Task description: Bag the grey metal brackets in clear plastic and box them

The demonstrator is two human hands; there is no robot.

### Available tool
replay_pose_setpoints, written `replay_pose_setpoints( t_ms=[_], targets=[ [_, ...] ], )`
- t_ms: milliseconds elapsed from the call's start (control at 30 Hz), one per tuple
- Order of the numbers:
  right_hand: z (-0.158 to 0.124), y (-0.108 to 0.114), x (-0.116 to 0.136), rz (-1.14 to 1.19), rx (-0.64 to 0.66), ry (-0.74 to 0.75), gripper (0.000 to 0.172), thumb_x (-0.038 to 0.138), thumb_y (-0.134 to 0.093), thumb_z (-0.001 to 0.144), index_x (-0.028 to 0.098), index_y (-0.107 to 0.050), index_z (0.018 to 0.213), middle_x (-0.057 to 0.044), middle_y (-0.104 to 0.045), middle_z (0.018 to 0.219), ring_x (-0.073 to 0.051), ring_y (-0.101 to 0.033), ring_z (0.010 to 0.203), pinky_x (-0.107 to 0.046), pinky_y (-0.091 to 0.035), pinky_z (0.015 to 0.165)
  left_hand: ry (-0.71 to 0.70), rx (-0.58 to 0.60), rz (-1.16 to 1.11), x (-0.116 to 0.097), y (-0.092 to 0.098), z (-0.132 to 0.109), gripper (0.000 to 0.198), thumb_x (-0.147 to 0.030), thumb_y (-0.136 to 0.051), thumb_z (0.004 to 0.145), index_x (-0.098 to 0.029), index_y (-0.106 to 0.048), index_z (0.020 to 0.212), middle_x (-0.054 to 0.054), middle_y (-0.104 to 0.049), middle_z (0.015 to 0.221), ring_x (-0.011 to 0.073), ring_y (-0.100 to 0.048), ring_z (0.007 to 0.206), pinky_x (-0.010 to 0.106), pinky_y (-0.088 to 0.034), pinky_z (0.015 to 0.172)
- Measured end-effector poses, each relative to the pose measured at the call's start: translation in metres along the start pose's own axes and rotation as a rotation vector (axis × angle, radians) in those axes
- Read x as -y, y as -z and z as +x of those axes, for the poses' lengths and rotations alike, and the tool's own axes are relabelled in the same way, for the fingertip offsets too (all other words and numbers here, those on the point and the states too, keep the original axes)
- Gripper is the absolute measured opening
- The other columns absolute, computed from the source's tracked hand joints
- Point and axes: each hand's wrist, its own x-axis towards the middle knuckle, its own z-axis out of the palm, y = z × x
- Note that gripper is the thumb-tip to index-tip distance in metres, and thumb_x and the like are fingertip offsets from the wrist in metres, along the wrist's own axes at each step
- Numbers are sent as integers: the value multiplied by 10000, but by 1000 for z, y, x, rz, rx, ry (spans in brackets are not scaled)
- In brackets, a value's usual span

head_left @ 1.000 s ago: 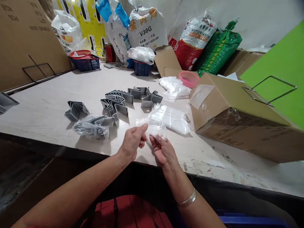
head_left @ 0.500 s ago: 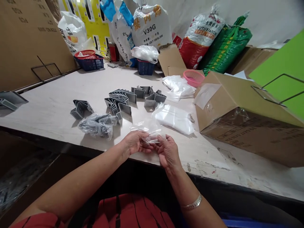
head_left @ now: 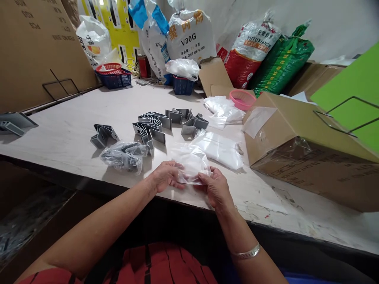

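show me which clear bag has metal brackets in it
The crumpled clear bag on the table, left of the left hand. The bag held between that hand and the right hand shows no brackets inside.

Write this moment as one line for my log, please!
left hand: holds clear plastic bag | right hand: holds same bag | nearby: bent metal brackets

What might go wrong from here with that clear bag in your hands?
The clear plastic bag, held by the left hand and right hand, is close to the table's front edge, so it might slip off. The folded metal brackets lie nearby; their corners could possibly snag or tear the thin film.
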Motion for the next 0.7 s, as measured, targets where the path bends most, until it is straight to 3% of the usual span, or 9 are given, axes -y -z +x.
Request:
replay_pose_setpoints(
  t_ms=[100, 233, 333, 400, 500, 600, 700],
  targets=[
    [0, -2, -5, 40, -36, 10, 553, 260, -788, 458, 180, -448, 887, 43, -633, 591, -108, -578, 488, -233, -493, 472, -15, -61, -52, 4, 0, 2, 109, -49, -603, 587, -112, -527, 632, 48, -605, 572, 208, -627, 568, 379, -534, 521],
    [-1, -1, -6, -6, -58, -17, 577, 323, -803, 430, 177, -460, 870, 61, -601, 580, -112, -577, 476, -243, -497, 456, -9, -169, -39, 8, -2, 3, 195, -89, -671, 589, -126, -483, 553, 22, -564, 473, 175, -596, 465, 314, -507, 459],
    [2, 7, 0, -211, -84, -18, 567, 434, -764, 478, 172, -466, 882, 54, -573, 555, -146, -578, 473, -279, -490, 437, -14, -209, -44, 11, -3, 3, 262, -83, -656, 620, -148, -417, 535, -1, -529, 404, 154, -564, 404, 278, -476, 423],
    [7, 10, 11, -433, -175, 119, 534, 506, -711, 524, 164, -492, 871, 38, -561, 542, -162, -573, 486, -294, -480, 445, -26, -210, -51, 14, -3, 4, 280, -97, -626, 660, -160, -383, 537, -1, -525, 385, 144, -543, 373, 257, -452, 394],
    [19, -3, 35, -733, -288, 504, 420, 524, -630, 611, 171, -551, 824, -10, -595, 642, -173, -587, 628, -290, -475, 556, -42, -200, -66, 17, -4, 6, 285, -125, -615, 687, -167, -371, 547, -11, -514, 368, 125, -505, 333, 228, -415, 360],
    [37, -41, 51, -880, -70, 683, 318, 489, -568, 680, 184, -564, 770, -27, -607, 718, -160, -566, 669, -276, -449, 593, -38, -205, -88, 18, -5, 8, 287, -143, -625, 690, -170, -371, 560, -32, -487, 348, 113, -481, 312, 209, -389, 348],
    [65, -88, 44, -964, 202, 556, 295, 461, -591, 648, 182, -554, 738, -14, -589, 672, -147, -533, 606, -275, -422, 561, -23, -188, -56, 17, -5, 7, 267, -152, -624, 698, -164, -394, 562, -25, -483, 337, 115, -473, 301, 208, -378, 340]
  ],
)
